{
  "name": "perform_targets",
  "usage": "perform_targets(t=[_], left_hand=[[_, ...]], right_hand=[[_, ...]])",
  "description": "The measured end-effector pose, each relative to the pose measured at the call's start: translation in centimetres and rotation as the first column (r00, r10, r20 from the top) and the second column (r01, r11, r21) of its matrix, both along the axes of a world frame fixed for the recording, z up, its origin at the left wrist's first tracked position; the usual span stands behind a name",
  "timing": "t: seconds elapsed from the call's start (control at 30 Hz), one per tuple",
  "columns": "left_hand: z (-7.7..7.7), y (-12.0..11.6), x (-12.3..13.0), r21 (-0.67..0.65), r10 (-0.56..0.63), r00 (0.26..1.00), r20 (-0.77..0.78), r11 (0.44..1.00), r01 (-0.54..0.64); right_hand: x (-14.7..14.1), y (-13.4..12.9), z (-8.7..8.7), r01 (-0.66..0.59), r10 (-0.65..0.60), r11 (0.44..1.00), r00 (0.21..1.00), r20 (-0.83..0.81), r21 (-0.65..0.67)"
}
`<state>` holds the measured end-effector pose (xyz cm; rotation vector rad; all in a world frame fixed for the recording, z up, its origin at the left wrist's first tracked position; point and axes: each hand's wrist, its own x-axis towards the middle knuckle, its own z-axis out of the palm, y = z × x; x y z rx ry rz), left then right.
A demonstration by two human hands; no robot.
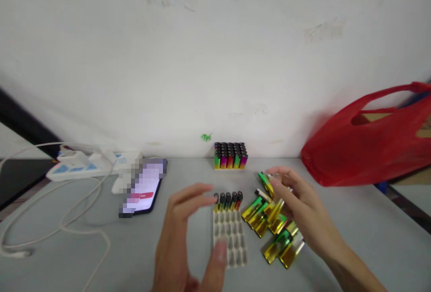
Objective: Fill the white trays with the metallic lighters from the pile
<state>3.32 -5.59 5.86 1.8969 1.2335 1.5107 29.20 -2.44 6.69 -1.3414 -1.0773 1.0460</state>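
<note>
Lighters (261, 227), loose ones, lie in a jumbled pile on the gray tabletop (188, 166), right of the pale slotted tray (238, 229). Mostly gold and green, some overlapping. Row of five (228, 201) with black tops stands in the tray's far end, nearer slots bare. Packed block (230, 156) of upright ones sits farther back, near the wall (215, 58), straight past the tray.

My left hand (180, 238) is open, thumb and fingers spread wide, thumb over the tray's left side, fingertips close to the row's leftmost lighter; contact unclear. My right hand (305, 207) is over the pile, fingers bent, thumb tip right by the topmost green lighter (266, 184); can't tell if it's pinched.

Off left: lit phone (144, 186), partly pixelated, white power strip (90, 166), white cable (81, 213). Right: red bag (357, 148) against the wall.
</note>
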Motion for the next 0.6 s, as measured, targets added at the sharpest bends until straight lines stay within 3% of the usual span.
perform_targets(t=[0.1,0.17,0.4,0.6], left_hand=[[-1.4,3.1,0.7,-0.084,-0.018,1.0,0.015,0.996,0.019],[-2.7,4.5,0.4,-0.147,-0.008,1.0,-0.016,0.989,0.005],[-5.5,4.5,-0.9,-0.269,-0.072,0.963,-0.261,0.963,-0.001],[-6.7,4.6,-0.6,-0.302,-0.067,0.954,-0.293,0.953,-0.026]], right_hand=[[-1.1,2.0,-0.3,0.039,-0.061,0.997,0.918,-0.392,-0.064],[-1.2,2.7,-0.9,0.037,-0.076,0.996,0.849,-0.523,-0.085],[-1.5,2.0,-3.2,0.046,-0.104,0.992,0.807,-0.582,-0.115],[-3.1,0.9,-2.8,0.017,-0.106,0.99,0.754,-0.648,-0.142]])
